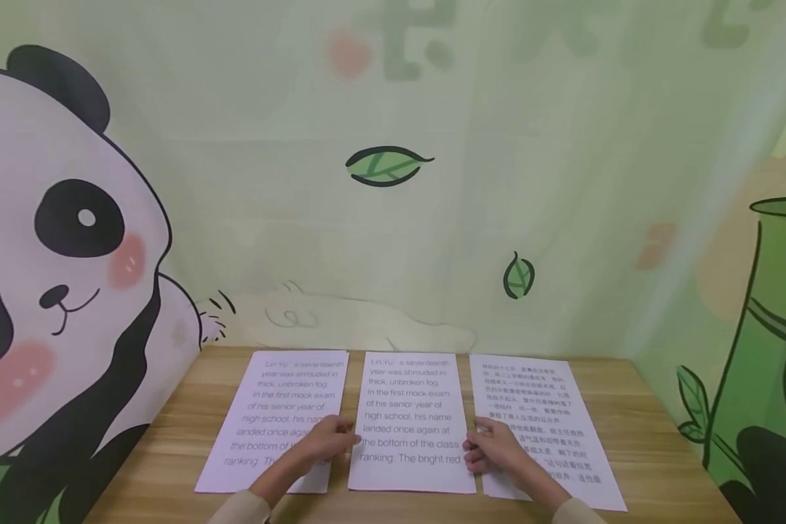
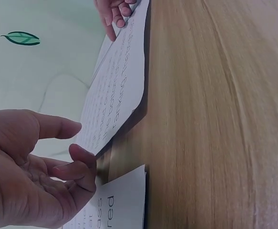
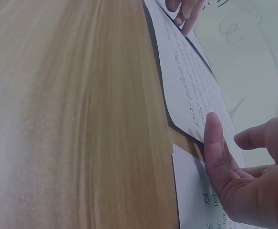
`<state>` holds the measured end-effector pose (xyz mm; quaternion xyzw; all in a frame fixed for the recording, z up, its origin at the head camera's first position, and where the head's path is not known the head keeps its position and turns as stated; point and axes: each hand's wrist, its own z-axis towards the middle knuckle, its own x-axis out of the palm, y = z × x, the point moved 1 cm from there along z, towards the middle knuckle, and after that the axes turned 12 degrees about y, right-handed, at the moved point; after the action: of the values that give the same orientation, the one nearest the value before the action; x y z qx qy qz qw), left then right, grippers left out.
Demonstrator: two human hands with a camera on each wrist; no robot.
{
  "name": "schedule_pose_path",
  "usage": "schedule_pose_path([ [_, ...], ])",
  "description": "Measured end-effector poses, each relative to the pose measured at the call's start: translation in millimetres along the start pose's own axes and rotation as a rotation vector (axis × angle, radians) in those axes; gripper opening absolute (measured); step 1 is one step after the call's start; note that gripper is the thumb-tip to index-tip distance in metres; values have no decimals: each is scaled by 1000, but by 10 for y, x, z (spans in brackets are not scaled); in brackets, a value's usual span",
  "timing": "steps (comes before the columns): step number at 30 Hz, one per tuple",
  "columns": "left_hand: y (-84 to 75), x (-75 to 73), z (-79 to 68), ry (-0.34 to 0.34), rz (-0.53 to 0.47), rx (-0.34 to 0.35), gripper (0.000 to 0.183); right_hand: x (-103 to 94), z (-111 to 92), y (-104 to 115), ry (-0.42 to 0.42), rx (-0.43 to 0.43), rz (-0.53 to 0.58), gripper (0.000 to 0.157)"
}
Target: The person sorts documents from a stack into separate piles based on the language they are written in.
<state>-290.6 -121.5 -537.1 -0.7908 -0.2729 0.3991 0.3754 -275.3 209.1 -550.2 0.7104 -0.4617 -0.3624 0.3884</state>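
Observation:
Flat on the table lies a middle sheet of paper (image 1: 409, 407) with large English print. My left hand (image 1: 330, 439) is at its left edge, over the right part of another English sheet (image 1: 268, 407). Its fingers are loosely bent, with a gap between thumb and fingers in the left wrist view. At the middle sheet's right edge is my right hand (image 1: 495, 445), above a sheet with Chinese print (image 1: 530, 407). The right wrist view shows these fingers (image 3: 215, 138) against that edge, thumb apart. The middle sheet's near edge bows slightly off the wood.
The wooden table (image 1: 170, 437) runs up to a green cloth backdrop (image 1: 563, 182) with a printed panda (image 1: 124, 218) and leaves. More paper edges show beneath the left and right sheets.

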Motion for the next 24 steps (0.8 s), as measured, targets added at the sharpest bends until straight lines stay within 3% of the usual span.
schedule_pose_path([
  [10,-21,47,26,23,-28,-6,56,25,-32,-14,56,-23,-11,57],
  [15,-33,30,27,1,-33,0,54,35,-27,26,28,3,-33,55],
  [20,-14,10,18,-57,-70,26,49,35,-30,39,-24,-16,-90,48],
  [24,7,0,5,-60,-105,53,42,38,-40,53,-35,-33,-125,44],
])
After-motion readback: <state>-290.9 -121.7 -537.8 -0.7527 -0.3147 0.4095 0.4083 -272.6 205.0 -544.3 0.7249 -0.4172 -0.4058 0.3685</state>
